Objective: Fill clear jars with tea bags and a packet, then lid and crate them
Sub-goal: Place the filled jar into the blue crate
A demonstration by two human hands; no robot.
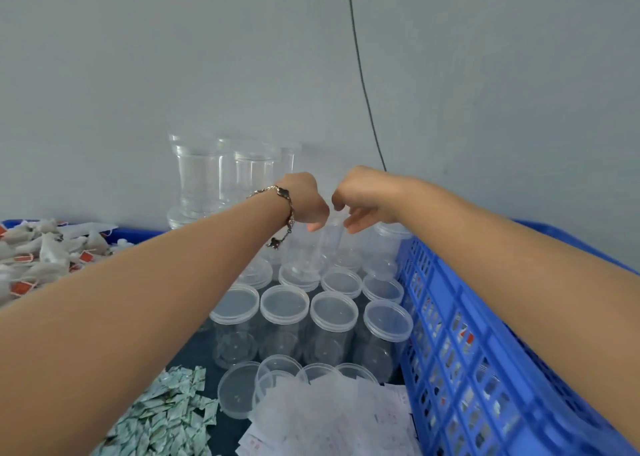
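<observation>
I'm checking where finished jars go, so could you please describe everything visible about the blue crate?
The blue crate is plastic, with walls of small rectangular holes and a solid rim. It stands upright at the right, beside the rows of lidded jars. White and red contents show through the holes. The right forearm passes over its rim.

Jars (308, 317) centre — crate (485, 351) right, probably touching.

Plain pale grey-blue painted wall (173, 57) fills upper half, evenly lit, soft shadows. Thin dark cable (362, 74) hangs down the wall right of centre. Dark desk (194, 350) surface below, against wall.
</observation>
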